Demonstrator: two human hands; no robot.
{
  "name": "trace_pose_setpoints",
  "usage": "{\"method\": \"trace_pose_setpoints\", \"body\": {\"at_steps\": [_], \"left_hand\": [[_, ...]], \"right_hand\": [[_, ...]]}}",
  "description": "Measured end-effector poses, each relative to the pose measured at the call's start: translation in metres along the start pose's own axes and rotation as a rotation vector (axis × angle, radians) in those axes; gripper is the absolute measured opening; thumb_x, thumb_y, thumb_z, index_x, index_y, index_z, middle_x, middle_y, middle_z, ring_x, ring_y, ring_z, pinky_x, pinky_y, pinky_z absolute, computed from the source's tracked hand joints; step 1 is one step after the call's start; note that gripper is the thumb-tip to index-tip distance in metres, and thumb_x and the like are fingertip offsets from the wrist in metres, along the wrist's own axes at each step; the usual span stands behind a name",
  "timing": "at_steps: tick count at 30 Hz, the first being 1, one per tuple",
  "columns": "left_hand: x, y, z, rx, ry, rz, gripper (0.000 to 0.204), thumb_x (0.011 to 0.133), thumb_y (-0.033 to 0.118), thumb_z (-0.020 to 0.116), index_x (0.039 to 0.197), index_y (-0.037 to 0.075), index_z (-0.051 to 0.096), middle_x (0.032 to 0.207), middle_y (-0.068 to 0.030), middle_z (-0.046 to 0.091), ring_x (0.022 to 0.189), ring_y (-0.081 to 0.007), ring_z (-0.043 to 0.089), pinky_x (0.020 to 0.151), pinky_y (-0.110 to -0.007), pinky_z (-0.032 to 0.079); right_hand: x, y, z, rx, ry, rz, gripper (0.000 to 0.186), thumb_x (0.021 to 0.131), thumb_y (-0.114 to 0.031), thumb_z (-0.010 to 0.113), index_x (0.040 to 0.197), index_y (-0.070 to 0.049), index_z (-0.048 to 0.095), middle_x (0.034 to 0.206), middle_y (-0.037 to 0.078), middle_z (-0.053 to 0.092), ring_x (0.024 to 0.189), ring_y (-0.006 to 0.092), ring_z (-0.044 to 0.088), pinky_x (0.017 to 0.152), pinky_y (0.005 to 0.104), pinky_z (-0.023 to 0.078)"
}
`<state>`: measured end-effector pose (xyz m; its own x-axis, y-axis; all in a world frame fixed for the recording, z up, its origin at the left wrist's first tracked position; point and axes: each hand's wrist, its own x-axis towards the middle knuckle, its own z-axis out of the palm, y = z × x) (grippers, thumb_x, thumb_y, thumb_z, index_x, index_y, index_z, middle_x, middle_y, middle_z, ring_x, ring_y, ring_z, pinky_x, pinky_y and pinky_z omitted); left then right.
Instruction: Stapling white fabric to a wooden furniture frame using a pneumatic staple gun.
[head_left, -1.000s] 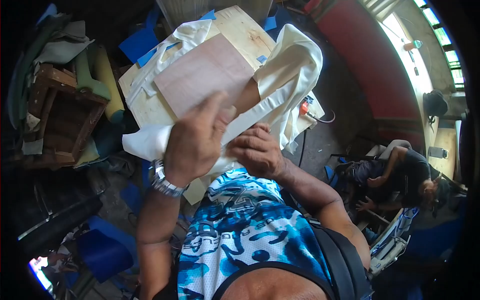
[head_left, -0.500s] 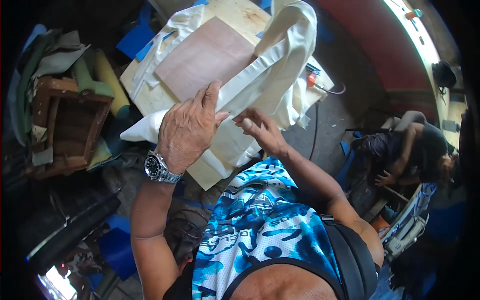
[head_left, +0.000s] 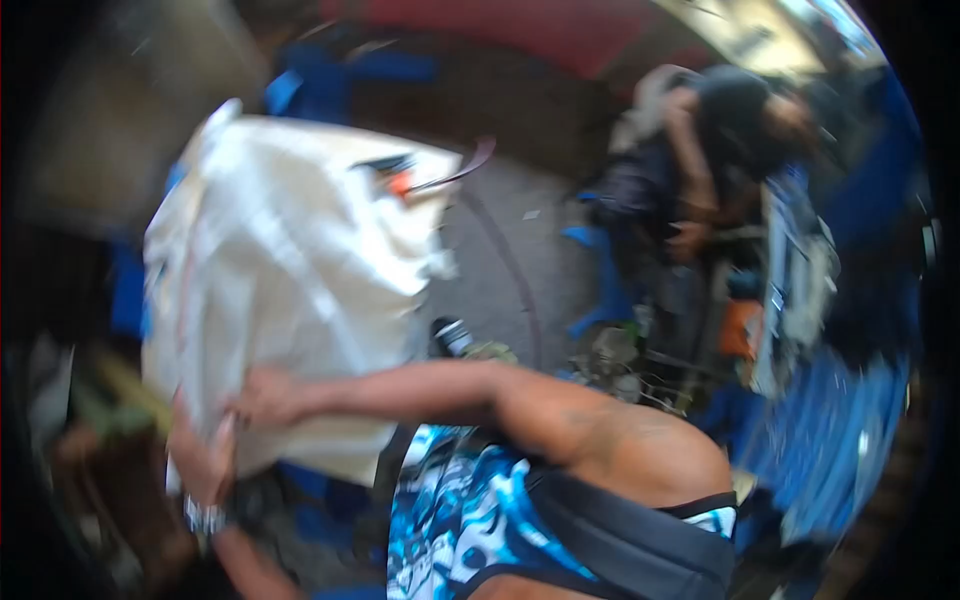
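White fabric (head_left: 300,240), spread in loose folds across the tabletop (head_left: 437,168), its near-left part lying at my hands. My left grip (head_left: 203,452) is at the fabric's left side; my right grip (head_left: 268,398) is just beside it, reaching across the cloth. Blur hides the fingertips, so I cannot tell whether either grip is pinching the fabric or only resting on it. In my judgement, the handling goes best if I work with both grips close together, draw the cloth evenly between them, smooth creases outward, and leave the loose folds clear of the tool (head_left: 400,183). Counted: 1 visible expanse of fabric, 1 tabletop, 2 grips, 1 tool with an orange-red part near the far-right corner, 1 wristwatch (head_left: 205,516) on my left wrist, and 1 other person (head_left: 690,160) to the right.
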<state>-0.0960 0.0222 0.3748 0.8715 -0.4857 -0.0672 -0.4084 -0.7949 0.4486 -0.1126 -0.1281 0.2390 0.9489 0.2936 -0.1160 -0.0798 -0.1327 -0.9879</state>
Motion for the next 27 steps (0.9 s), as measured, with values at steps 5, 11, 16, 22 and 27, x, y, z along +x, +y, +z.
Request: {"method": "trace_pose_setpoints", "body": {"at_steps": [5, 11, 16, 22, 27], "left_hand": [[-0.008, -0.034, 0.009, -0.137, 0.059, 0.118, 0.060, 0.102, 0.035, 0.046, 0.142, -0.009, 0.048, 0.132, -0.0330, 0.060, 0.118, -0.0473, 0.061, 0.103, -0.046, 0.047], [-0.035, -0.064, 0.023, 0.472, 0.248, 0.082, 0.030, 0.097, 0.022, 0.056, 0.116, 0.009, 0.076, 0.118, -0.0242, 0.070, 0.092, -0.0383, 0.070, 0.075, -0.045, 0.057], [-0.037, -0.031, 0.063, 0.359, 0.556, 0.001, 0.035, 0.089, 0.044, 0.068, 0.099, 0.011, 0.073, 0.078, -0.0108, 0.066, 0.065, -0.0293, 0.063, 0.057, -0.042, 0.049], [-0.085, -0.011, 0.031, 0.295, 0.914, -0.049, 0.071, 0.081, 0.052, 0.074, 0.129, 0.002, 0.059, 0.144, -0.0241, 0.049, 0.138, -0.0377, 0.044, 0.115, -0.053, 0.033], [-0.095, -0.061, 0.060, -0.877, 0.926, -0.693, 0.102, 0.087, 0.082, 0.047, 0.140, -0.005, 0.052, 0.143, -0.0320, 0.051, 0.134, -0.0446, 0.047, 0.114, -0.044, 0.036]], "right_hand": [[-0.014, -0.013, -0.006, 0.008, 0.108, -0.154, 0.065, 0.098, -0.049, 0.054, 0.057, 0.001, 0.062, 0.066, 0.030, 0.060, 0.068, 0.0508, 0.060, 0.066, 0.0552, 0.050], [0.019, 0.026, 0.047, 0.031, 0.138, -0.292, 0.040, 0.091, -0.041, 0.060, 0.074, -0.006, 0.070, 0.074, 0.022, 0.066, 0.070, 0.0388, 0.064, 0.069, 0.0532, 0.048], [-0.009, 0.112, -0.008, -0.466, 0.097, -0.170, 0.033, 0.104, -0.033, 0.044, 0.102, -0.008, 0.067, 0.085, 0.014, 0.065, 0.079, 0.0295, 0.062, 0.072, 0.0515, 0.048], [0.043, 0.145, -0.109, 0.124, 0.099, -0.219, 0.055, 0.109, -0.035, 0.039, 0.151, 0.000, 0.043, 0.126, 0.015, 0.070, 0.111, 0.0228, 0.067, 0.105, 0.0398, 0.044], [0.007, 0.084, -0.088, -0.572, 0.161, -0.298, 0.066, 0.109, -0.050, 0.027, 0.150, -0.002, 0.047, 0.113, 0.021, 0.072, 0.099, 0.0344, 0.062, 0.095, 0.0502, 0.044]]}}
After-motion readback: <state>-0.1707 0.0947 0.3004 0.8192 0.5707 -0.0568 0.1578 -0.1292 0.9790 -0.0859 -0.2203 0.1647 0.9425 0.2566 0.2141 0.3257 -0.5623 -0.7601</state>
